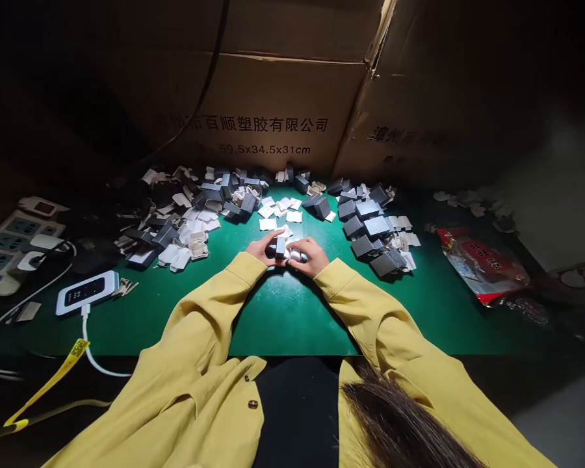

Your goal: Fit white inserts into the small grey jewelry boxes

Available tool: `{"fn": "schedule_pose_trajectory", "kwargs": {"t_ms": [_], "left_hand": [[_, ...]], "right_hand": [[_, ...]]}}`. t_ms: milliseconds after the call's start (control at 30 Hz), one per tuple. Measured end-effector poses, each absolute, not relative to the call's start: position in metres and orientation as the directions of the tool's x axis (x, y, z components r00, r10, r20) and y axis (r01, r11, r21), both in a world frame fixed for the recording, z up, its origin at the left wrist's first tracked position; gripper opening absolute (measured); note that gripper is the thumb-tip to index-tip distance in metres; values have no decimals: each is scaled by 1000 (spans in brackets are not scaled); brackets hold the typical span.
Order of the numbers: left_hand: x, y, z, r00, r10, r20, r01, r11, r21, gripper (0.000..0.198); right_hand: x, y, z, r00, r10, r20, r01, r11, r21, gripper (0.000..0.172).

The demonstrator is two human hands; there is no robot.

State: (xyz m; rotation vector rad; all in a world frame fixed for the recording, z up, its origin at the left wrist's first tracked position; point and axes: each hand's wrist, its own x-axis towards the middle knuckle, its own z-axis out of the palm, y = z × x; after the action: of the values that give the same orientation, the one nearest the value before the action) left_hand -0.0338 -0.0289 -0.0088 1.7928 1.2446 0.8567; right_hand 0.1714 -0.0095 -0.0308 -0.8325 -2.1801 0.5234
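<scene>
A small dark grey box [281, 246] is in my left hand [262, 249], its fingers and thumb closed around the left side. My right hand [312, 256] meets it from the other side, fingers curled round a small pale piece [295, 255] against the box. Whether that piece is a flap of the box or a separate insert is too small to tell. Just beyond my hands, several white folded card pieces [268, 224] lie on the green table [287, 318]. Both hands are just above the table or resting on it.
Dark boxes and white card pieces are heaped at left [190, 237]; a stack of dark boxes [377, 226] stands at right. A red snack bag [487, 263] lies far right. At left are a power strip [4, 244] and a cabled white device [88, 292]. Large cartons [273, 84] form the back.
</scene>
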Motion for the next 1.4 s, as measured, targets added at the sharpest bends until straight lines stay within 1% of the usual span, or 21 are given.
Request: {"fn": "schedule_pose_trajectory", "kwargs": {"t_ms": [100,200,333,433,567,700,800,967,1133,1233,1333,1400], "left_hand": [[-35,-28,-11,308,945,108,415,-235,879,85],[-35,-27,-13,308,945,113,411,-239,880,83],[-35,-26,-12,302,950,82,452,-218,865,84],[-34,-26,-10,305,950,71,469,-215,857,86],[-34,-27,-9,307,948,86,459,-227,859,85],[-34,-26,-10,301,949,97,452,-232,861,85],[-33,-27,-8,303,948,97,462,-235,855,85],[-33,-29,-1,309,948,78,516,-236,824,84],[-35,-28,-1,321,943,92,522,-257,813,87],[-35,-27,-3,328,942,77,523,-249,815,90],[-35,-26,-4,316,946,69,528,-235,816,93],[-34,-27,-5,310,948,68,520,-229,823,93]], "right_hand": [[170,-9,-29,-516,686,513,398,723,-565,27],[171,-8,-28,-555,659,507,418,748,-516,23],[173,-3,-26,-667,592,452,432,802,-412,23],[174,1,-22,-722,553,415,424,828,-365,23],[175,4,-17,-747,510,427,388,856,-342,24],[175,7,-16,-748,495,441,381,866,-325,23],[172,6,-16,-762,509,399,421,859,-292,21],[162,6,-11,-773,558,302,509,829,-231,23],[161,8,-1,-812,511,281,481,859,-173,17],[164,9,2,-839,465,283,442,885,-144,14],[167,9,0,-863,423,277,400,906,-139,17],[169,9,-1,-861,428,274,405,904,-141,20]]}}
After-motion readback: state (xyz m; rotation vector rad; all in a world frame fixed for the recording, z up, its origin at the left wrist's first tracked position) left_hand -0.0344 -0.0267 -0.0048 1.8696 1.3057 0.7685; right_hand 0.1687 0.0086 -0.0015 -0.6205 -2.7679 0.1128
